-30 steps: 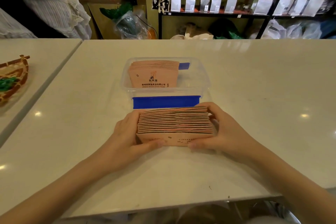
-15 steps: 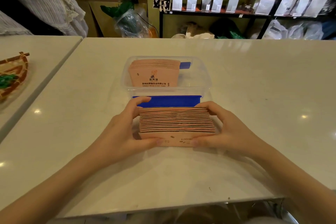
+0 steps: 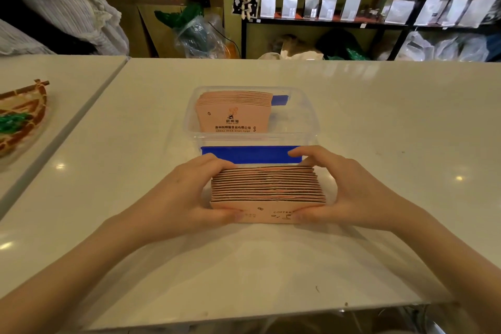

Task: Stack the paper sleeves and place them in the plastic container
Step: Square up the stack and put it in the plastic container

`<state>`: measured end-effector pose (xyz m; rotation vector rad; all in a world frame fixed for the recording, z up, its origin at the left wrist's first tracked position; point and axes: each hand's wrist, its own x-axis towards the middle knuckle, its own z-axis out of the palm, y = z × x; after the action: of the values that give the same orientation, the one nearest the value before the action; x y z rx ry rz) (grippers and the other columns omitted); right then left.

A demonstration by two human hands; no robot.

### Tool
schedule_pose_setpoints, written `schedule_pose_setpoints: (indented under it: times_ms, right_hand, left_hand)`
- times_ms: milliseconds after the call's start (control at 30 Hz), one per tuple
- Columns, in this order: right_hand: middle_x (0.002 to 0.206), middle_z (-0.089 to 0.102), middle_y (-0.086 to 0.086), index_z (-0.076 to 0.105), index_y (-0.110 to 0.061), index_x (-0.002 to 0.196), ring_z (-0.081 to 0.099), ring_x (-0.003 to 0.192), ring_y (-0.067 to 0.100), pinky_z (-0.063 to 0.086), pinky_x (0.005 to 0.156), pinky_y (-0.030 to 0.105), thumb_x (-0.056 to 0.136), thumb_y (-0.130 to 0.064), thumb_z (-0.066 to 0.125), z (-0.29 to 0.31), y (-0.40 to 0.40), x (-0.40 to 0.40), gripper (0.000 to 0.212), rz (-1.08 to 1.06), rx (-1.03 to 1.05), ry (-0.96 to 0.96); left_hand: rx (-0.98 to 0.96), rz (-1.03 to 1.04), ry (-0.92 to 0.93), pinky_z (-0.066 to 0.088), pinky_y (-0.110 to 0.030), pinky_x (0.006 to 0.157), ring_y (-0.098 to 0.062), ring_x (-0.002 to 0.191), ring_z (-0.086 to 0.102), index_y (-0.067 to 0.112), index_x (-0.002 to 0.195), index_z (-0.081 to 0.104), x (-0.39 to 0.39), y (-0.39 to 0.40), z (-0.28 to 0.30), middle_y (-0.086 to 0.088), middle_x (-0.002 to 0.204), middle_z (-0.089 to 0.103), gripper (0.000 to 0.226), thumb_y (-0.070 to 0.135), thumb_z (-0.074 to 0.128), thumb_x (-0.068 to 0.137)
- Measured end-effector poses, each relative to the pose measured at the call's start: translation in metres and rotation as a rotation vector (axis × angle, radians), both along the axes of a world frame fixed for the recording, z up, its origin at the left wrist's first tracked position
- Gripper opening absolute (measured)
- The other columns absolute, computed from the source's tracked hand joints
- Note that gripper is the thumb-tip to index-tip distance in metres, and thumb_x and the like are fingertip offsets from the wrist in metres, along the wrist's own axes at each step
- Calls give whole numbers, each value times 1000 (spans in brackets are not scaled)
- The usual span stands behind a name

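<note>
- Your left hand (image 3: 189, 192) and right hand (image 3: 349, 190) clamp a stack of pink paper sleeves (image 3: 267, 190) between them, thumbs pressed on the near face, fingers curled over the far side.
- The stack stands on edge on the white tabletop (image 3: 379, 122), nearer its front edge than its back.
- Just behind it sits the clear plastic container (image 3: 311, 122), a blue strip (image 3: 252, 154) on its near wall.
- A second batch of sleeves (image 3: 234, 111) leans inside, toward the container's left side.
</note>
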<state>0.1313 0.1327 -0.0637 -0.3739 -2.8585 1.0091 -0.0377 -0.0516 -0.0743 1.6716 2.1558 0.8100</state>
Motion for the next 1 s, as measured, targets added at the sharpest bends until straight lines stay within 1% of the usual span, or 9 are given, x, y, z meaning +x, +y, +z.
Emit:
schedule_pose_setpoints:
  times_ms: [67, 167, 267, 400, 567, 633, 733, 867, 1000]
  right_hand:
    - [103, 53, -29, 43, -40, 112, 45, 101, -13, 35, 81, 5, 59, -47, 75, 6, 1, -2, 62, 46, 77, -9]
    - [103, 60, -19, 53, -33, 106, 53, 97, 2, 45, 85, 26, 61, -51, 71, 14, 1, -6, 52, 117, 189, -57]
    - [103, 61, -17, 54, -32, 106, 55, 95, 5, 46, 83, 29, 62, -53, 70, 24, 4, -11, 51, 166, 250, -91]
    - [92, 63, -19, 56, -32, 97, 57, 87, 2, 46, 74, 18, 61, -54, 69, 49, 10, -22, 45, 188, 239, 1]
    - [88, 56, -28, 52, -35, 99, 51, 92, -5, 40, 74, 3, 59, -57, 68, 82, 21, -47, 48, 156, 211, 122]
    - [85, 54, -28, 51, -33, 98, 49, 90, -10, 37, 71, -2, 59, -55, 65, 91, 26, -60, 47, 128, 217, 148]
    - [83, 52, -29, 50, -36, 97, 53, 80, -7, 35, 68, -5, 64, -47, 69, 94, 34, -78, 40, 84, 239, 152]
    - [82, 52, -29, 50, -35, 96, 53, 80, -2, 39, 65, 1, 65, -43, 70, 85, 41, -99, 38, 88, 234, 120]
    - [85, 55, -20, 51, -32, 99, 53, 81, 0, 40, 68, 9, 67, -42, 70, 71, 46, -112, 38, 107, 195, 16]
  left_hand:
    - [5, 4, 39, 42, -15, 83, -2, 101, 50, 37, 107, 49, -2, 0, 4, 19, 107, 58, 57, 61, 60, 56]
    - [-28, -31, 144, 46, -24, 80, -5, 93, 54, 33, 101, 55, -6, 3, 12, 16, 98, 62, 54, 62, 60, 56]
    - [-85, -77, 252, 48, -28, 77, -4, 88, 54, 32, 99, 56, -8, 10, 23, 16, 96, 62, 57, 66, 56, 54]
    - [-83, -116, 308, 48, -29, 71, -7, 81, 57, 30, 94, 58, -21, 15, 56, 14, 88, 65, 52, 64, 58, 55]
    - [-36, -52, 395, 34, 1, 71, 11, 90, 47, 39, 96, 52, -40, 26, 104, 34, 83, 48, 52, 71, 57, 54]
    - [-46, -9, 402, 33, 2, 66, 11, 79, 48, 39, 96, 49, -47, 31, 113, 34, 83, 45, 54, 62, 54, 48]
    - [-21, 62, 378, 34, -2, 66, 10, 77, 46, 31, 100, 55, -59, 38, 118, 29, 82, 48, 52, 52, 63, 53]
    - [-66, 127, 398, 34, -21, 80, -7, 90, 46, 24, 105, 58, -76, 48, 107, 11, 96, 54, 51, 41, 73, 60]
    - [-168, 123, 375, 26, -25, 96, -6, 109, 34, 25, 108, 56, -88, 57, 92, 7, 121, 48, 52, 42, 73, 61]
